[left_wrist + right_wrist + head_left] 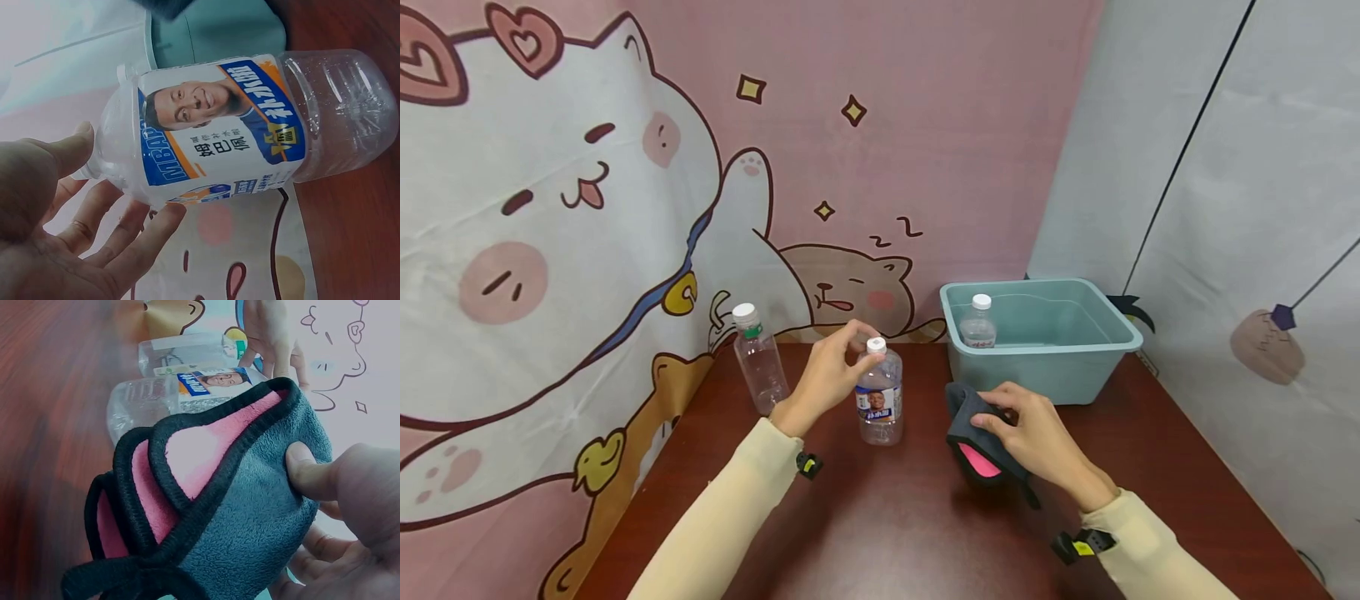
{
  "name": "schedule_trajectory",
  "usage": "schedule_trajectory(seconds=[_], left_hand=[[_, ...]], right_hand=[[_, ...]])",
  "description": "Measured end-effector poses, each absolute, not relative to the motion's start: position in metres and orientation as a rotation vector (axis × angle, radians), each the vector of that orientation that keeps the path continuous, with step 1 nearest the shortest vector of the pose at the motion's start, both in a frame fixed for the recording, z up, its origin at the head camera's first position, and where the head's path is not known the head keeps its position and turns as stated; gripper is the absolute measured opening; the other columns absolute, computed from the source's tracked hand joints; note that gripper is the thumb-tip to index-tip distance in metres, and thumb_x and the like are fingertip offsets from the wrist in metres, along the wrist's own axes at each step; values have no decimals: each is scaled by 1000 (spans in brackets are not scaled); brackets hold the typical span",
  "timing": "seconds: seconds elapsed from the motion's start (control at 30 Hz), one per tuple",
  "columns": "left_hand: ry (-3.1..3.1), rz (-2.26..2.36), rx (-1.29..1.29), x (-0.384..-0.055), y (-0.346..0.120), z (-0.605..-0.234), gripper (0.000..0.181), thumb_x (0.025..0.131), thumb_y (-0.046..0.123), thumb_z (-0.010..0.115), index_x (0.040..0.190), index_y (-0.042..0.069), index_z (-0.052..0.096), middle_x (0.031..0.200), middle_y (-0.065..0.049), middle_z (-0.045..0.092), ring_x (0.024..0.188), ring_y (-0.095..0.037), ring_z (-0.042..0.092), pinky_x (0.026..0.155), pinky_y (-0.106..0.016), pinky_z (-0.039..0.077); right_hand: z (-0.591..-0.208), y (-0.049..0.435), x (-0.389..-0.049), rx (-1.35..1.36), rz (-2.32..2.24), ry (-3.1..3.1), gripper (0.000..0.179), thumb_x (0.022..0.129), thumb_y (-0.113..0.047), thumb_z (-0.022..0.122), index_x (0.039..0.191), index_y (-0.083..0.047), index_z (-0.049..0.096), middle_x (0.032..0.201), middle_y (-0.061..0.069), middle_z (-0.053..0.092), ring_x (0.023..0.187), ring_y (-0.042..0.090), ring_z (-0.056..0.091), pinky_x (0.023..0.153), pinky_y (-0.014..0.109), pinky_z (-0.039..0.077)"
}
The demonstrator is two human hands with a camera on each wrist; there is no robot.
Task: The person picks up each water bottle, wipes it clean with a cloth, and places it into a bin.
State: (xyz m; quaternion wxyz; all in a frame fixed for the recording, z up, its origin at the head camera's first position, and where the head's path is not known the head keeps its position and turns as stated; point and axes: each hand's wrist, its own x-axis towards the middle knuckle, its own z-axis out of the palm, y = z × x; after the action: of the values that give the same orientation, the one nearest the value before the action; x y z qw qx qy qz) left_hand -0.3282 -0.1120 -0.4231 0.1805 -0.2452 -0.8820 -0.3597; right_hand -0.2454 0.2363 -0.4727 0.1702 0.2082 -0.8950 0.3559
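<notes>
By its white cap and neck, my left hand holds a clear plastic bottle that stands upright on the table, thumb on one side and index finger on the other. Its label carries a printed portrait and blue and orange bands. My right hand pinches a folded grey cloth above the table, to the right of the bottle. Pink layers and black edging of the cloth show in the right wrist view. Behind my left hand, another clear bottle with a white cap and green ring stands at the left.
A light teal plastic bin stands at the back right of the dark red-brown table. Inside it is a capped clear bottle. A cartoon-printed cloth backdrop hangs behind the table and along its sides.
</notes>
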Motion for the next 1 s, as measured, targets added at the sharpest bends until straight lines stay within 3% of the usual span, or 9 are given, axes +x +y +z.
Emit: schedule_trajectory(seconds=[0.27, 0.47, 0.77, 1.0], left_hand=[[-2497, -1049, -760, -313, -98, -422, 36, 105, 27, 90, 136, 20, 73, 114, -8, 82, 99, -26, 78, 78, -34, 58], [-2489, -1093, -787, -304, -90, -422, 35, 103, 27, 91, 133, 20, 74, 114, -7, 84, 101, -22, 78, 76, -29, 60], [-2484, -1100, -842, -294, -83, -420, 32, 99, 23, 95, 122, 15, 73, 115, -5, 86, 101, -19, 79, 81, -24, 67], [-2479, -1101, -870, -287, -82, -417, 29, 100, 20, 93, 121, 13, 75, 116, -6, 86, 101, -19, 79, 81, -24, 68]], right_hand=[[-464, 226, -256, 593, 1021, -2473, 38, 98, -12, 95, 134, -4, 86, 108, 3, 81, 90, 12, 66, 74, 24, 56], [-456, 216, -267, 590, 1026, -2450, 35, 100, -12, 94, 133, -6, 87, 112, 2, 82, 103, 20, 78, 89, 37, 70], [-449, 204, -272, 586, 1105, -2438, 33, 103, -15, 91, 134, -9, 87, 115, 2, 83, 105, 20, 79, 95, 46, 72], [-446, 201, -273, 602, 1136, -2448, 33, 106, -18, 89, 137, -9, 86, 116, 3, 83, 105, 19, 80, 92, 34, 70]])
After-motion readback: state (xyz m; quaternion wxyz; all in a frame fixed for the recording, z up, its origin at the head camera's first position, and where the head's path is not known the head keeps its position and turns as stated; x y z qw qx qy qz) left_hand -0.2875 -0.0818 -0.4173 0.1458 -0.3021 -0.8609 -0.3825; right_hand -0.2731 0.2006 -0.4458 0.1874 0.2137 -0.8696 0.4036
